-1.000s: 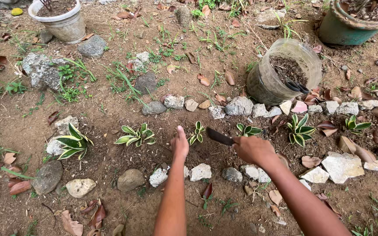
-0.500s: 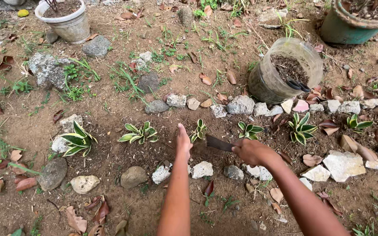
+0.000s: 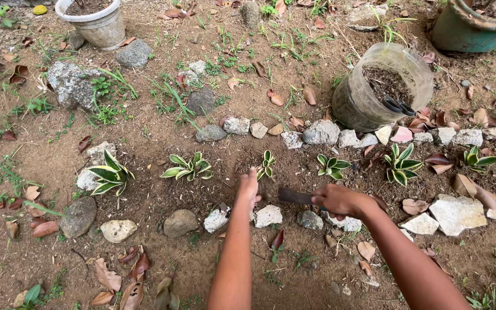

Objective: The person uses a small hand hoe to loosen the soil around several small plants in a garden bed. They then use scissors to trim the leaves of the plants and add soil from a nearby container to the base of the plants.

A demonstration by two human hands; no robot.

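My right hand [image 3: 340, 201] grips the handle of a dark digging tool [image 3: 291, 196], whose blade points left toward the soil at the base of a small striped green plant [image 3: 267, 165]. My left hand [image 3: 248, 186] rests on the soil just below and left of that plant, fingers together, touching the earth beside the blade tip. Several similar striped plants [image 3: 188, 166] stand in a row along a narrow dirt bed edged with stones [image 3: 268, 216].
A clear plastic container [image 3: 381, 86] of soil with scissors lies tilted behind the bed. A white pot [image 3: 94, 22] stands at the back left and a green pot [image 3: 471, 24] at the back right. Rocks, dry leaves and weeds are scattered around.
The tool and my right hand have shifted slightly lower and left toward the small plant. My left hand stays pressed at the soil beside it.
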